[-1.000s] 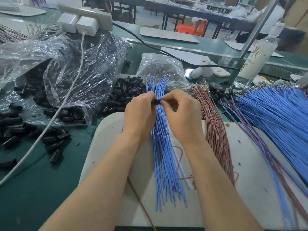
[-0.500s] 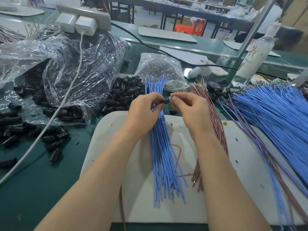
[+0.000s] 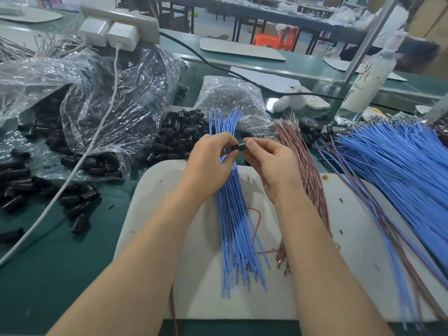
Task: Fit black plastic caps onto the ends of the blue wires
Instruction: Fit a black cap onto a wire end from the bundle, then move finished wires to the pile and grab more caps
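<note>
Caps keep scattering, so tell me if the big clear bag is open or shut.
Open: black caps lie spilled out of the bag onto the green table.

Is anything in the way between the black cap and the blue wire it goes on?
Nothing visible. The left hand and right hand pinch the black cap together above the blue wires; fingers hide the join.

A green workbench [image 3: 48,275] fronts dark-legged tables [image 3: 254,14], an orange stool [image 3: 278,41] and pale floor [image 3: 213,24].
</note>
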Demonstrator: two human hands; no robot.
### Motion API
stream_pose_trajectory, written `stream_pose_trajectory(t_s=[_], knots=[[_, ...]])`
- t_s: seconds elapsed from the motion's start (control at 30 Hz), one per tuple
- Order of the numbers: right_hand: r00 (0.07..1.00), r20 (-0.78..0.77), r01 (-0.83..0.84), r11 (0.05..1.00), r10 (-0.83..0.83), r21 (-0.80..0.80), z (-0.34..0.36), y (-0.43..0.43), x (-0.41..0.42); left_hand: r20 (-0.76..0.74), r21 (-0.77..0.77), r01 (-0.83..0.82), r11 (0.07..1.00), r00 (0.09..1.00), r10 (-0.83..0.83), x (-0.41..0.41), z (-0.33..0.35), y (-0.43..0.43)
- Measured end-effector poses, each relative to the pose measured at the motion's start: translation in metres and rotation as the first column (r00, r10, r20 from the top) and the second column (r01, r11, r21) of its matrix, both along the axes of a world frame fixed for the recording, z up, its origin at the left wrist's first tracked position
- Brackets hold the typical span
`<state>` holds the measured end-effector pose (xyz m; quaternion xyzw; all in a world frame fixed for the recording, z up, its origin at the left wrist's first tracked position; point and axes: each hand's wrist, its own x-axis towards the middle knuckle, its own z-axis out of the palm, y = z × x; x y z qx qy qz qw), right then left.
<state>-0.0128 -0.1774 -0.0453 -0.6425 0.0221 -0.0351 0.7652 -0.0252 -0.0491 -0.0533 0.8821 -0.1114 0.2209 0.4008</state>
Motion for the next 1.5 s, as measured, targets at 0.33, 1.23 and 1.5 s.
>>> stream_pose_trajectory(t_s=[0.33, 1.23, 1.5], knots=[[0.994, -0.02, -0.106, 0.985, 0.109, 0.135, 0.013, 0.017, -0.01, -0.025, -0.206, -0.015, 0.978, 1.0, 0.01, -0.002, 0.032, 0.002], [0.856, 0.029, 0.208, 0.293, -0.516, -0.933, 0.004, -0.19, -0.042, -0.472, -0.573, 0.028, 0.819, 0.805, -0.358, 0.057, 0.015, -0.231], [0.972, 0.079, 0.166, 0.405, -0.223, -0.899, 0.029, -0.107, -0.028, -0.287, -0.671, 0.019, 0.742, 0.915, -0.283, 0.042, 0.05, -0.154]])
